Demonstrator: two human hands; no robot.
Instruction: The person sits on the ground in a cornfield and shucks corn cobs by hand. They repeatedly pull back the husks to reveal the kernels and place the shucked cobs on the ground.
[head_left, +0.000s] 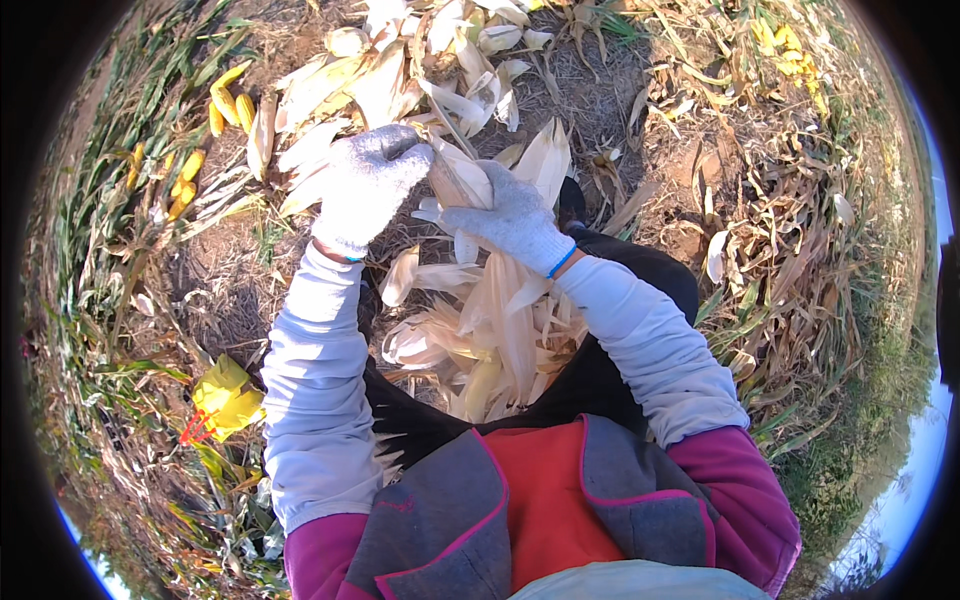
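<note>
My right hand (517, 217), in a white knit glove with a blue cuff edge, grips a corn ear wrapped in dry husk (459, 176). Beside the ear's left side is my left hand (371, 187), gloved the same way, its thumb and fingers curled. Whether those fingers pinch a piece of husk is hidden. Loose pale husks (499, 330) lie heaped between my legs, under the hands. Just beyond the hands spreads a pile of corn ears in husk (390, 82).
Bare yellow corn cobs (232, 105) lie at the far left, with more cobs (182, 184) nearer. A yellow plastic bag (225, 397) with red strings rests left of my arm. Dry stalks and leaves (802, 285) cover the ground at right. More yellow cobs (787, 52) lie at far right.
</note>
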